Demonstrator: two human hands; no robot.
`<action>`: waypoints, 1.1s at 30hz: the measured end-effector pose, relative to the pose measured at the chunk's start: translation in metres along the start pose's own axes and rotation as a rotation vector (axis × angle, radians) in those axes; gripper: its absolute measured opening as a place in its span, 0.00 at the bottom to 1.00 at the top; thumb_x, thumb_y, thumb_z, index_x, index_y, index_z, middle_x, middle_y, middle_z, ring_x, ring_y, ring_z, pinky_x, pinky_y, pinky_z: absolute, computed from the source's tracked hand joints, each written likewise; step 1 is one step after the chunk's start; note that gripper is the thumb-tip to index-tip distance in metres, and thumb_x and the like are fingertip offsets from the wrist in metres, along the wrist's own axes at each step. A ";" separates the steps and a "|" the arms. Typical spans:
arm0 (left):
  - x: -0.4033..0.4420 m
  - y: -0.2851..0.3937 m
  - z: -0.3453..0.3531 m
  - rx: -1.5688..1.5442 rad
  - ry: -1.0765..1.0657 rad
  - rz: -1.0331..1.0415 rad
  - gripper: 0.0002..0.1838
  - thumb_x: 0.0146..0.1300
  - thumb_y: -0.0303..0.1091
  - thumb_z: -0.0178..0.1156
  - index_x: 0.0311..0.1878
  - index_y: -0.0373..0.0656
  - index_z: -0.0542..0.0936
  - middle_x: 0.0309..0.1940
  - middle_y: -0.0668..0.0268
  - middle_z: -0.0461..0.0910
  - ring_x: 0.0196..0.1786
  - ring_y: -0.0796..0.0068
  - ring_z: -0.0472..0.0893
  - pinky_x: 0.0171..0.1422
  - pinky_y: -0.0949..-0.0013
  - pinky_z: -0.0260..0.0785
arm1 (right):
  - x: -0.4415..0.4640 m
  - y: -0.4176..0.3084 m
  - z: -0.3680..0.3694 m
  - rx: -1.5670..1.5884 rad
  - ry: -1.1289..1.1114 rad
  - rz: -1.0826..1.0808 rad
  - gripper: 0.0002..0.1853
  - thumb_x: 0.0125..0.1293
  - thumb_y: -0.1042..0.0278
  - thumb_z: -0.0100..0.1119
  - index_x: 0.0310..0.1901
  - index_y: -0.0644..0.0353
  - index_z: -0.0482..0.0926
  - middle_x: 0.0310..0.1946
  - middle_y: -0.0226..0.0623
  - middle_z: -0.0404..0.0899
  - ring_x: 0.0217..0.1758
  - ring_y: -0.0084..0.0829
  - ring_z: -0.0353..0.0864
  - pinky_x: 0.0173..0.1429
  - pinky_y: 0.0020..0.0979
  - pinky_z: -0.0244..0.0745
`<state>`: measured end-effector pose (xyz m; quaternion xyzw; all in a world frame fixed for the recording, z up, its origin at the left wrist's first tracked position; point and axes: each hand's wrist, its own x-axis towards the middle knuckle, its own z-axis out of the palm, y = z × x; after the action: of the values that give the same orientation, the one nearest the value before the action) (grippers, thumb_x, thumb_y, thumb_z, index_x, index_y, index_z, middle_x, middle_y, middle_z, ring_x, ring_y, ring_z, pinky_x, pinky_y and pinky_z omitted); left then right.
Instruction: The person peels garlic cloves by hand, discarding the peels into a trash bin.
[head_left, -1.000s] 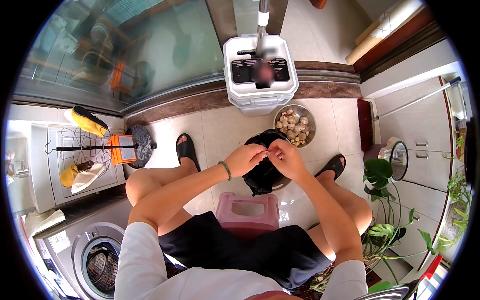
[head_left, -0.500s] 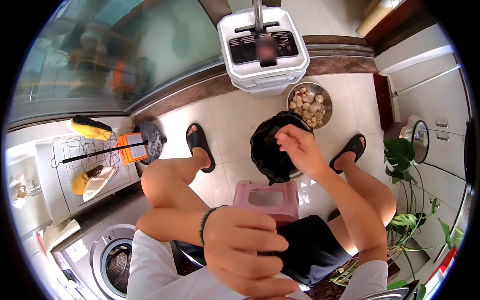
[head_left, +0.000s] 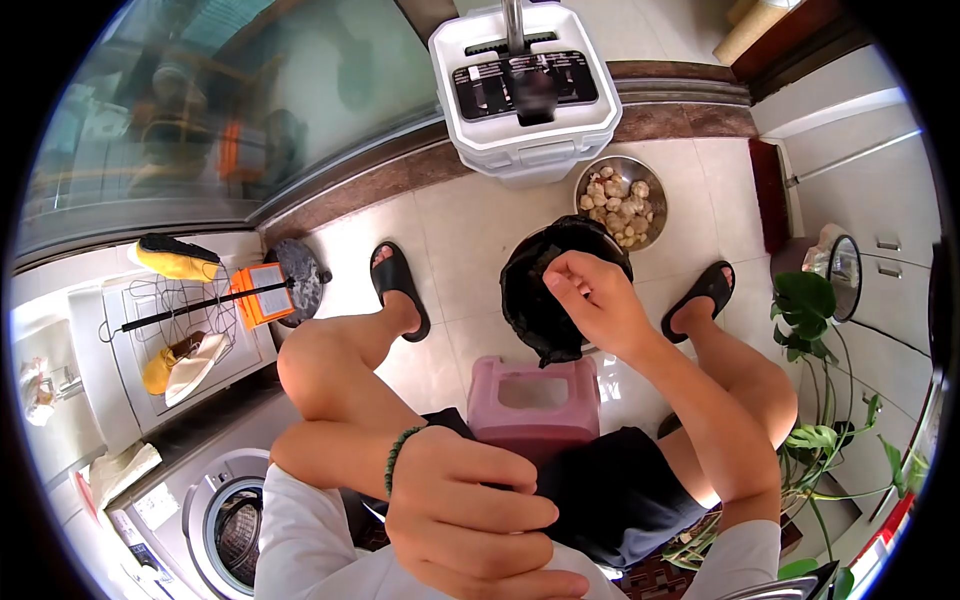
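Note:
My left hand (head_left: 475, 515), with a dark green beaded bracelet (head_left: 398, 462) on its wrist, is closed in front of my body. Its curled fingers hide whatever may be inside. Over the round bin lined with a black bag (head_left: 525, 290), my right hand (head_left: 600, 305) is held with thumb and fingers pinched together. Anything between those fingertips is too small to make out. Behind the bin, a steel bowl (head_left: 660, 205) holds what look like garlic bulbs (head_left: 615, 205) and loose cloves.
A pink plastic stool (head_left: 485, 400) stands between my knees. Beyond the bowl is a white mop bucket (head_left: 540, 150). A washing machine (head_left: 180, 520) and a rack with shoes (head_left: 185, 365) are at left; a leafy plant (head_left: 805, 305) and white cabinets (head_left: 885, 300) at right.
My left hand has shifted slightly left and down. My right hand stays over the bin, its thumb and fingers a little differently turned. The view has tilted slightly.

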<state>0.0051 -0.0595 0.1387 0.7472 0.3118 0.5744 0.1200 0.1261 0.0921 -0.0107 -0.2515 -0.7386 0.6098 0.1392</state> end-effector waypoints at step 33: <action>0.003 0.001 -0.004 -0.043 0.042 -0.169 0.07 0.53 0.29 0.66 0.33 0.36 0.84 0.24 0.65 0.77 0.24 0.72 0.77 0.25 0.73 0.67 | -0.002 -0.001 -0.002 -0.038 -0.021 0.012 0.10 0.68 0.67 0.57 0.33 0.66 0.76 0.23 0.37 0.74 0.24 0.28 0.75 0.31 0.28 0.70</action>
<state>0.0018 -0.0597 0.1430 0.7035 0.3637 0.5842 0.1774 0.1285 0.0924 -0.0096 -0.2520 -0.7498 0.5993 0.1229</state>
